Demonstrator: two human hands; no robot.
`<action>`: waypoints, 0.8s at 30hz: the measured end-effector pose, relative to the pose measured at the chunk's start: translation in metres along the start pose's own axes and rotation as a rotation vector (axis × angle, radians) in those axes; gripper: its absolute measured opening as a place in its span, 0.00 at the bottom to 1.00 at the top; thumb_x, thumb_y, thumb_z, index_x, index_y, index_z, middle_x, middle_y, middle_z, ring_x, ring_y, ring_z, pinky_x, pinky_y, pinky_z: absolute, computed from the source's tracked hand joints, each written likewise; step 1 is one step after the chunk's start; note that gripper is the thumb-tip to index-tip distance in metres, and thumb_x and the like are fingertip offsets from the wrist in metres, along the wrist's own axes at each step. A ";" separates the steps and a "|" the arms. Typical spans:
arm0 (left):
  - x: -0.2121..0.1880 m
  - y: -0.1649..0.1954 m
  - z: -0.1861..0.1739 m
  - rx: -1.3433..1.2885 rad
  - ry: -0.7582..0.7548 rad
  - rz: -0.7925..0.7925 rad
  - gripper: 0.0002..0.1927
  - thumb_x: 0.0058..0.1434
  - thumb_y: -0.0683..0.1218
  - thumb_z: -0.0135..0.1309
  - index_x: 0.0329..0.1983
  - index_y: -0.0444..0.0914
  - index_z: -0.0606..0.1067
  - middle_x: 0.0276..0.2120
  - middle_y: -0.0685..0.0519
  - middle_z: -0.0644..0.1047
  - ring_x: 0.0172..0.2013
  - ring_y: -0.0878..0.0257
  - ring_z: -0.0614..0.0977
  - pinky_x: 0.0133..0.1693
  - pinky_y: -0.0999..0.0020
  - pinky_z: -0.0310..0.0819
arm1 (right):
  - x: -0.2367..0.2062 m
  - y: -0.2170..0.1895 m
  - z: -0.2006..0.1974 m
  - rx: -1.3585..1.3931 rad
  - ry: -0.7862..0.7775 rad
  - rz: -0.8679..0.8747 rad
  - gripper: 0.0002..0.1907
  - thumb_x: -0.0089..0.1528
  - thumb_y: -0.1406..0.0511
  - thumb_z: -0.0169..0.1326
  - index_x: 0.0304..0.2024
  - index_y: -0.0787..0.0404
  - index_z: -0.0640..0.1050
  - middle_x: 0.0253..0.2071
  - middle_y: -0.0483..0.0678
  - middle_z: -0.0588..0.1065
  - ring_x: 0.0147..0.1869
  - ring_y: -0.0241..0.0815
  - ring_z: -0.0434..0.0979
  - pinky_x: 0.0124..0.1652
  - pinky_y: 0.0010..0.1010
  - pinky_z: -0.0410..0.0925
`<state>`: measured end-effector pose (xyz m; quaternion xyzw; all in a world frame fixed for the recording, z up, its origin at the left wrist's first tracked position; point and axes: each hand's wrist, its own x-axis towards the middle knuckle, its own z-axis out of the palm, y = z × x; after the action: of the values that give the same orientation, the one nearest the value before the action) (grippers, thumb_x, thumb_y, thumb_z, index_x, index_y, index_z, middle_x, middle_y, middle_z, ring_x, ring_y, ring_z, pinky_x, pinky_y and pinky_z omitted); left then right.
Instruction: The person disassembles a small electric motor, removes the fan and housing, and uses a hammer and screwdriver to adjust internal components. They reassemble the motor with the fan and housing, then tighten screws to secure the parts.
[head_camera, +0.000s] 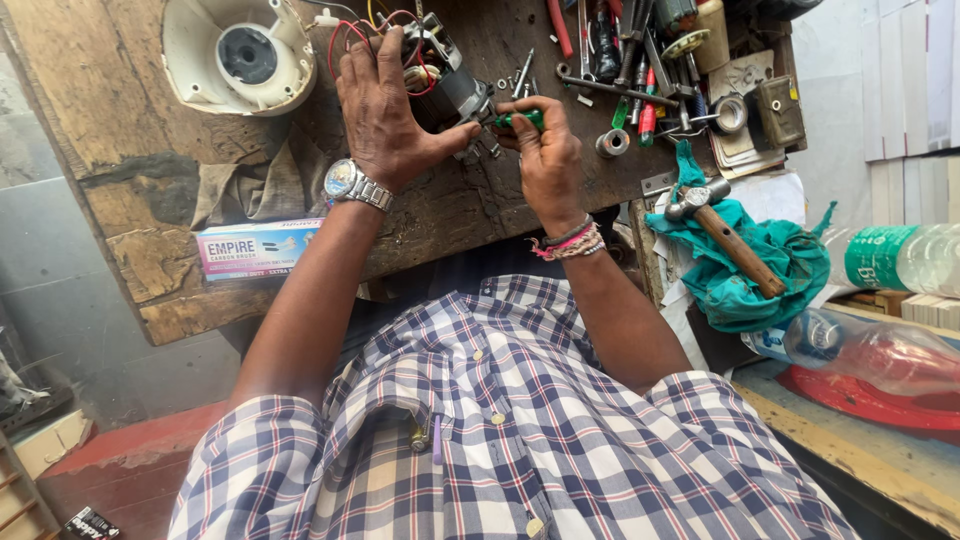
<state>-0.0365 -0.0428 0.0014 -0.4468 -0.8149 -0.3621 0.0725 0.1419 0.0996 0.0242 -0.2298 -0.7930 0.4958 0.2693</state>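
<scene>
Hands at work on a small electric motor, seen from above by a head camera. The motor lies on a worn wooden surface, near its middle, with red and yellow wires looping off its far end.

The left hand lies over the motor, fingers curled round its body and thumb stretched toward the other hand, pinning it in place. A metal watch sits on that wrist. The right hand is closed round a green-handled screwdriver, whose tip points at the near end of the motor, just beside the left thumb. Woven bands circle the right wrist.

Judging by this, the step in hand is turning a screw at the motor's end; whether it is going in or coming out cannot be told. The next move seems to call for a steady hold from the left hand and the tip kept square in the screw head.

A white plastic housing lies to the left of the motor. Loose screws lie just past the hands, more tools farther right. A hammer rests on a teal cloth at the right, and a small carton sits at the near edge.
</scene>
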 end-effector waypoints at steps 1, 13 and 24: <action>0.000 -0.001 0.000 -0.002 0.002 -0.001 0.65 0.44 0.72 0.77 0.73 0.39 0.55 0.58 0.37 0.65 0.59 0.40 0.67 0.59 0.40 0.63 | 0.002 0.002 -0.001 0.013 0.006 0.011 0.13 0.72 0.60 0.47 0.52 0.63 0.71 0.46 0.51 0.82 0.48 0.41 0.87 0.43 0.28 0.81; 0.005 -0.003 -0.001 -0.003 -0.024 0.000 0.64 0.44 0.71 0.77 0.70 0.34 0.57 0.54 0.36 0.66 0.56 0.39 0.69 0.57 0.45 0.69 | -0.003 0.011 -0.015 0.264 0.116 0.004 0.11 0.75 0.62 0.46 0.56 0.61 0.69 0.45 0.50 0.81 0.45 0.39 0.84 0.42 0.26 0.80; 0.028 -0.023 0.006 -0.084 -0.022 -0.162 0.59 0.46 0.76 0.74 0.60 0.29 0.65 0.47 0.38 0.69 0.50 0.43 0.74 0.50 0.46 0.72 | -0.029 0.027 0.006 0.219 -0.071 0.515 0.16 0.66 0.68 0.56 0.56 0.60 0.75 0.39 0.43 0.79 0.29 0.28 0.70 0.27 0.18 0.66</action>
<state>-0.0693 -0.0277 -0.0030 -0.3861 -0.8332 -0.3957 0.0149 0.1627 0.0881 -0.0079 -0.3757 -0.6589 0.6386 0.1299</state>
